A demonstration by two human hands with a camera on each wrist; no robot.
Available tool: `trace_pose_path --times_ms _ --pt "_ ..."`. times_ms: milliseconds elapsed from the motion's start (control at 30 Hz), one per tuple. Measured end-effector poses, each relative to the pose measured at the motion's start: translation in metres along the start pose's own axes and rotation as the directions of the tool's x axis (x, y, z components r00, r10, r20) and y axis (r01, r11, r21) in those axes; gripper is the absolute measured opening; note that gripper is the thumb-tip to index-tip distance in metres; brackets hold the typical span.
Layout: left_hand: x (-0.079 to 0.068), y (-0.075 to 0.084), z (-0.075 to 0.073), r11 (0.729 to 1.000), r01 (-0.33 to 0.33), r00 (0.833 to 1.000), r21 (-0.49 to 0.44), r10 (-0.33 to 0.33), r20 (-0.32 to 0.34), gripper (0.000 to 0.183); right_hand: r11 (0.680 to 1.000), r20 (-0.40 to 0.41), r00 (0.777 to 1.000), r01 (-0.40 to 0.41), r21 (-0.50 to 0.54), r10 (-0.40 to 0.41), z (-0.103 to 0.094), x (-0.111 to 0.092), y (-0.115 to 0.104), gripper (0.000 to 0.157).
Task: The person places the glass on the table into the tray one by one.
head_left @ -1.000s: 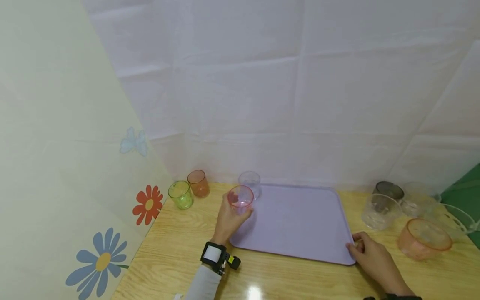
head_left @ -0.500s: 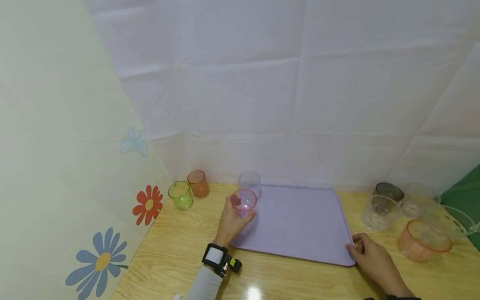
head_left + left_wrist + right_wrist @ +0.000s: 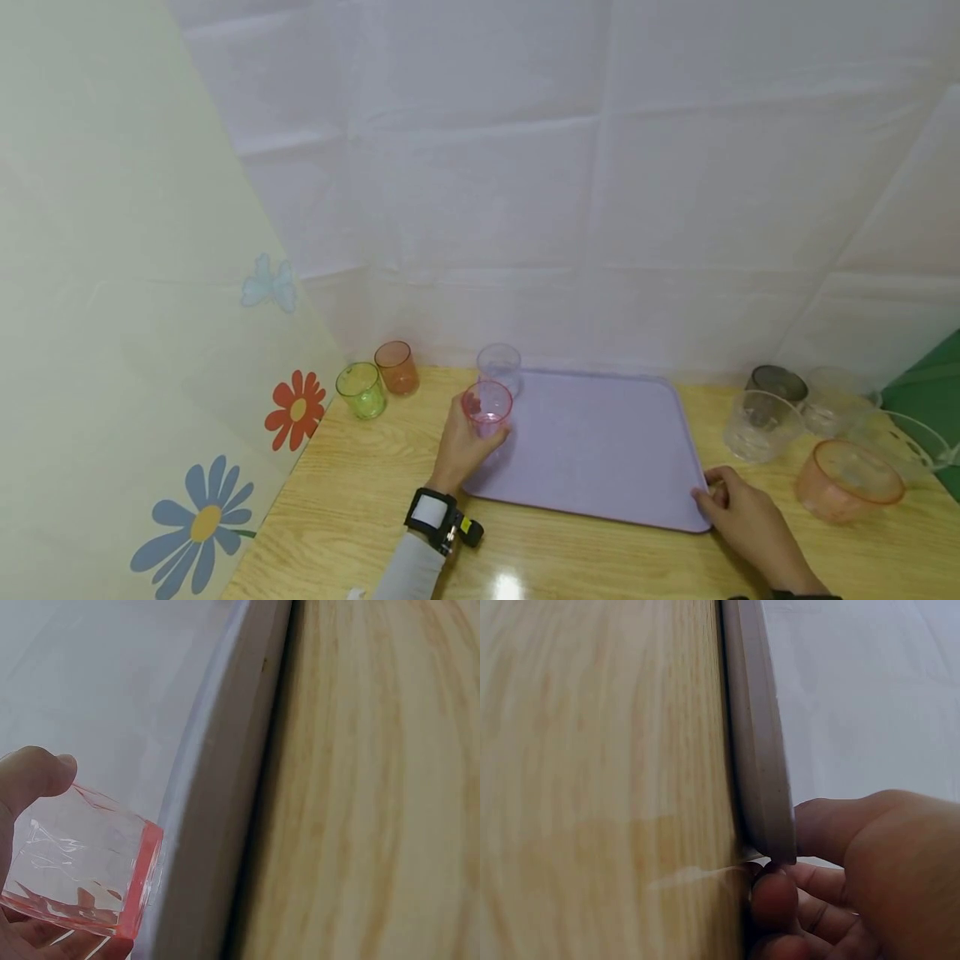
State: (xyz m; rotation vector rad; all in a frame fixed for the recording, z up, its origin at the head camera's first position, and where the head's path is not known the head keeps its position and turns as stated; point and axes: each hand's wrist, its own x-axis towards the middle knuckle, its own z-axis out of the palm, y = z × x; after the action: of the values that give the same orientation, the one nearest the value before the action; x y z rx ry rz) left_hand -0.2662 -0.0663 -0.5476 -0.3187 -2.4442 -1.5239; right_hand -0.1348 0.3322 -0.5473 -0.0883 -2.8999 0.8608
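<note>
At the left end of the desk (image 3: 352,500), the green cup (image 3: 363,395) and the orange cup (image 3: 397,371) stand where they stood a second ago. Next along, the left hand (image 3: 461,454) has its grip curled round the pink-rimmed cup (image 3: 488,406). That cup has shifted slightly rightward and nearer the person, and has barely moved over the last half second; it is now upright over the left end of the tray (image 3: 592,450), though whether its base touches cannot be told. This looks like the placing being nearly settled. Just behind is a clear cup (image 3: 500,362), unmoved. At the tray's near right corner, the right hand (image 3: 750,517) keeps its grip closed on the rim, presumably steadying it. Farther right, the dark cup (image 3: 777,385) and peach bowl (image 3: 834,492) are unchanged.
</note>
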Motion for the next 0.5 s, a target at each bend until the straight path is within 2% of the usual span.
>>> trace_pose_path --times_ms 200,500 --pt "-0.0003 -0.0026 0.0012 1.0 -0.008 1.0 0.014 0.008 0.006 0.085 1.0 0.012 1.0 -0.01 -0.004 0.01 -0.0014 0.0003 -0.0013 0.037" --pt "0.0004 -0.0011 0.0019 1.0 0.016 1.0 0.014 -0.016 0.016 0.086 0.999 0.042 0.999 -0.032 -0.003 0.032 -0.0028 0.0019 -0.0022 0.04"
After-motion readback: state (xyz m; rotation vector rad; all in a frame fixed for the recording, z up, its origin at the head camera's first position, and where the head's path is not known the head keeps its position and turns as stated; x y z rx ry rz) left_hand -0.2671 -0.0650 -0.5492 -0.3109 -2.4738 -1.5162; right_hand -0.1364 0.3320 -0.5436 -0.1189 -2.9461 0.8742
